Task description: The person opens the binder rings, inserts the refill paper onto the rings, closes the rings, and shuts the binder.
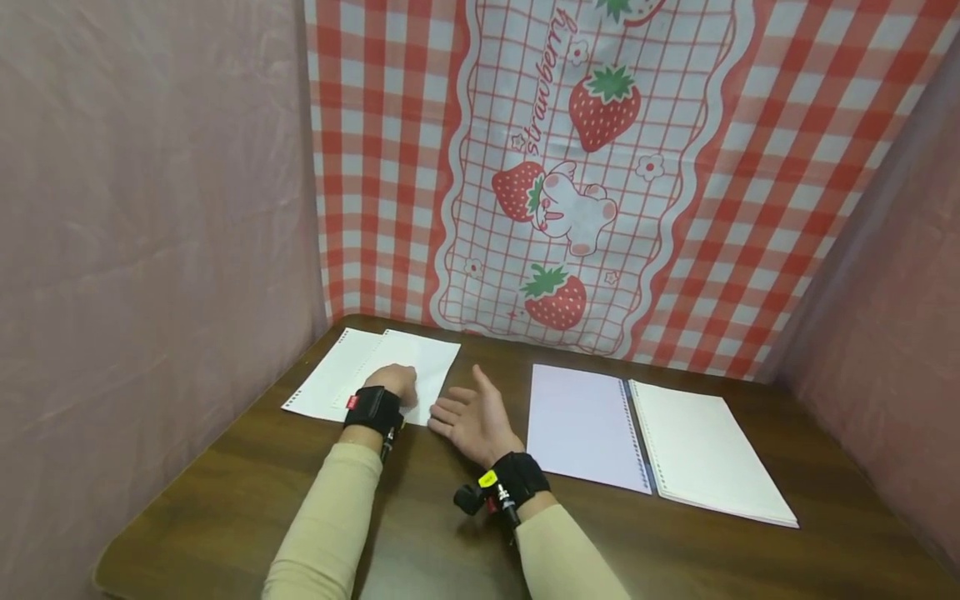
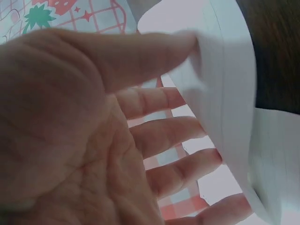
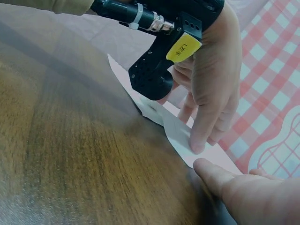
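Two loose white sheets with punched edges lie overlapping at the table's left: a left sheet [image 1: 318, 385] and a right sheet [image 1: 433, 360]. My left hand [image 1: 393, 383] is over the right sheet and pinches its edge. In the left wrist view the thumb [image 2: 154, 51] is on one face of the bent sheet [image 2: 225, 70], with the other fingers reaching to its far side. Beside that sheet's near right corner, my right hand [image 1: 476, 421] is held with fingers extended and thumb raised. The right wrist view shows a right fingertip [image 3: 206, 171] right at the paper's edge.
A spiral notebook lies spread on the right, with a lavender page [image 1: 585, 425] and a thicker white stack [image 1: 708, 442]. Behind the brown table [image 1: 225, 508] hangs a red checked strawberry cloth [image 1: 390, 167]. Pinkish curtains [image 1: 150, 208] stand at both sides.
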A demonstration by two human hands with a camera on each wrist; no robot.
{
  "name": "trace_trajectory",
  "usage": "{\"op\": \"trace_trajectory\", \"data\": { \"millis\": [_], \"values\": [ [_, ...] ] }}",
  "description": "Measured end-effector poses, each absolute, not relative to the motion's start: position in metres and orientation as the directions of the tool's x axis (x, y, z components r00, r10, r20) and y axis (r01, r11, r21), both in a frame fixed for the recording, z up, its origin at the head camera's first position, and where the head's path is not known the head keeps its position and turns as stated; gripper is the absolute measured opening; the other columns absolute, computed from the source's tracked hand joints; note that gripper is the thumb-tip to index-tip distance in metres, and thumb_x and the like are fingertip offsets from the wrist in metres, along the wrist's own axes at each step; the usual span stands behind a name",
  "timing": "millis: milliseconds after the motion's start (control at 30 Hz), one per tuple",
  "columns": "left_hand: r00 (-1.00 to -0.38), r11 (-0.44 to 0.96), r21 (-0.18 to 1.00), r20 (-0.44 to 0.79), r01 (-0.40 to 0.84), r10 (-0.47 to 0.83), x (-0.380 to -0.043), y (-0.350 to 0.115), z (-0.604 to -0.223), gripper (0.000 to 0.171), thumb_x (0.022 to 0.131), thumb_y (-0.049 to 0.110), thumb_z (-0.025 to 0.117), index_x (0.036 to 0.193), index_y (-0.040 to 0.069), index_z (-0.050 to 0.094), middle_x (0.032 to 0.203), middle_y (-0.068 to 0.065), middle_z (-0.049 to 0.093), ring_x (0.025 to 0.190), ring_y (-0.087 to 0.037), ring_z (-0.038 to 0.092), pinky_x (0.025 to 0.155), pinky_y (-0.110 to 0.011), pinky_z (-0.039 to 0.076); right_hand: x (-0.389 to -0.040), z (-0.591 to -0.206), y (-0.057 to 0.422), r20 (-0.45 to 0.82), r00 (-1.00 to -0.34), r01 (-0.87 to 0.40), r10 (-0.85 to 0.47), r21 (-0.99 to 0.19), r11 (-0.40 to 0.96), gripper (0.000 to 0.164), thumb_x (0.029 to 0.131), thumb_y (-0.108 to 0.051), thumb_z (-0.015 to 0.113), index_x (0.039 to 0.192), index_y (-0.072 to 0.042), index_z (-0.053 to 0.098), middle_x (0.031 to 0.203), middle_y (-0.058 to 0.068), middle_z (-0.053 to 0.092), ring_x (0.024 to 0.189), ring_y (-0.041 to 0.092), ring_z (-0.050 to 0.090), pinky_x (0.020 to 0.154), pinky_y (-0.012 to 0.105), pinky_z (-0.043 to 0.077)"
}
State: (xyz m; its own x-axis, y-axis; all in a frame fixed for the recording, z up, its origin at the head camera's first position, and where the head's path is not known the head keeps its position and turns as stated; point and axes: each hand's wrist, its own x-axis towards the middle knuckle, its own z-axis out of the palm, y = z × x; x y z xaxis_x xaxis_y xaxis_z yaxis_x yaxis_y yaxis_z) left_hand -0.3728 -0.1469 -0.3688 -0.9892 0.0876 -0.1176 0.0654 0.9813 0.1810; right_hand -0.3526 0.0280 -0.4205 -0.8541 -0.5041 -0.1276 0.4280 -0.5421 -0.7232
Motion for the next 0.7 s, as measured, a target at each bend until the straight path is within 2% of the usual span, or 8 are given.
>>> {"op": "trace_trajectory", "data": {
  "millis": [67,167,300,500,600,700],
  "values": [
    [-0.983,0.976,0.213,-0.159,0.055,0.090,-0.372,-0.149,-0.368,0.033,0.084,0.010,0.071,0.116,0.003,0.068,0.112,-0.014,0.071,0.096,-0.026,0.060,0.094,-0.043,0.052,-0.353,-0.420,0.028,-0.129,-0.851,0.437,-0.509,-0.710,-0.552,0.097,0.102,-0.063,0.039,0.160,0.002,-0.004,0.166,0.034,-0.003,0.156,0.050,0.008,0.127,0.058,0.016],
    [-0.972,0.963,0.270,-0.224,0.009,0.071,-0.369,-0.154,-0.367,0.057,0.079,0.015,0.079,0.133,0.010,0.063,0.126,-0.011,0.067,0.109,-0.026,0.059,0.101,-0.044,0.049,-0.352,-0.420,0.029,-0.133,-0.850,0.446,-0.509,-0.697,-0.562,0.096,0.102,-0.063,0.038,0.160,0.002,-0.003,0.165,0.035,-0.002,0.155,0.051,0.008,0.126,0.059,0.016],
    [-0.963,0.964,0.265,-0.264,-0.021,0.051,-0.369,-0.158,-0.364,0.078,0.074,0.015,0.083,0.146,0.020,0.054,0.138,-0.008,0.061,0.115,-0.027,0.055,0.102,-0.046,0.047,-0.354,-0.421,0.028,-0.120,-0.852,0.438,-0.509,-0.695,-0.569,0.097,0.102,-0.063,0.041,0.160,0.002,-0.003,0.165,0.035,-0.001,0.155,0.051,0.009,0.126,0.059,0.017],
    [-0.955,0.961,0.277,-0.289,-0.015,0.069,-0.367,-0.160,-0.364,0.081,0.072,0.015,0.085,0.147,0.020,0.053,0.138,-0.009,0.061,0.114,-0.027,0.054,0.100,-0.045,0.048,-0.353,-0.422,0.028,-0.131,-0.853,0.441,-0.506,-0.699,-0.562,0.097,0.102,-0.063,0.040,0.160,0.001,-0.001,0.165,0.037,0.000,0.155,0.051,0.011,0.125,0.060,0.019],
    [-0.955,0.962,0.270,-0.276,0.027,0.105,-0.366,-0.160,-0.364,0.076,0.072,0.016,0.085,0.142,0.017,0.056,0.134,-0.009,0.063,0.113,-0.026,0.056,0.100,-0.045,0.049,-0.353,-0.422,0.030,-0.147,-0.849,0.451,-0.507,-0.701,-0.553,0.095,0.102,-0.063,0.038,0.160,0.001,-0.001,0.164,0.038,0.003,0.154,0.050,0.013,0.125,0.059,0.021],
    [-0.956,0.962,0.268,-0.265,0.048,0.121,-0.367,-0.160,-0.363,0.071,0.073,0.017,0.083,0.140,0.015,0.059,0.132,-0.009,0.064,0.111,-0.026,0.056,0.100,-0.045,0.049,-0.354,-0.420,0.029,-0.144,-0.849,0.427,-0.508,-0.754,-0.499,0.093,0.103,-0.061,0.038,0.159,0.004,0.002,0.164,0.037,0.008,0.154,0.049,0.019,0.124,0.057,0.025]
  ]
}}
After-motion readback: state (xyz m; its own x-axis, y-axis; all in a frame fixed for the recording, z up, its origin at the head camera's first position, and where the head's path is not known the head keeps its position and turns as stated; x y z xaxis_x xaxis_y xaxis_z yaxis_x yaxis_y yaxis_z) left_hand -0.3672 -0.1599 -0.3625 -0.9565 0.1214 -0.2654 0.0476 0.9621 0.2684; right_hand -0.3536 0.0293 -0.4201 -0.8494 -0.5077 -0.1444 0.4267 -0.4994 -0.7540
